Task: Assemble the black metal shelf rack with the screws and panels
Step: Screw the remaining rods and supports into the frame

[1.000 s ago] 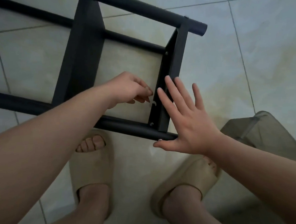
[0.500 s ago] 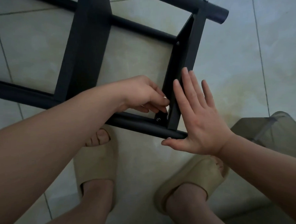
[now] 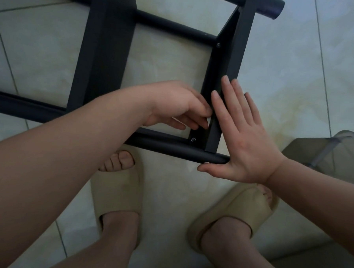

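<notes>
Left hand (image 3: pixel 177 107): reached in from the left over the near tube (image 3: pixel 167 146), knuckles up, fingers curled, fingertips drawn together against the inner face of the end panel (image 3: pixel 238 44).
Left hand's hold: a small pale piece (image 3: pixel 209 121) is pinched at the fingertips; what kind of piece it is cannot be told.
Right hand (image 3: pixel 245 141): spread flat and holding nothing, fingers straight and pressed along the outer face of the end panel, thumb laid under the open end of the near tube.
Forearms: both bare, brought in from the lower corners and met at the rack's near right corner.
Black metal shelf rack (image 3: pixel 106 48): laid on its side on the tiled floor (image 3: pixel 171 72), just ahead of the person's feet.
Screws: one (image 3: pixel 193 139) is seated at the foot of the end panel, just below the left fingertips; another (image 3: pixel 218 45) is seated higher up the same panel.
Slippers: a beige pair is worn, left (image 3: pixel 117 192) and right (image 3: pixel 240 209), toes pointed at the near tube.
Olive object (image 3: pixel 335 154): seen at the right edge, behind the right wrist; it cannot be identified.
</notes>
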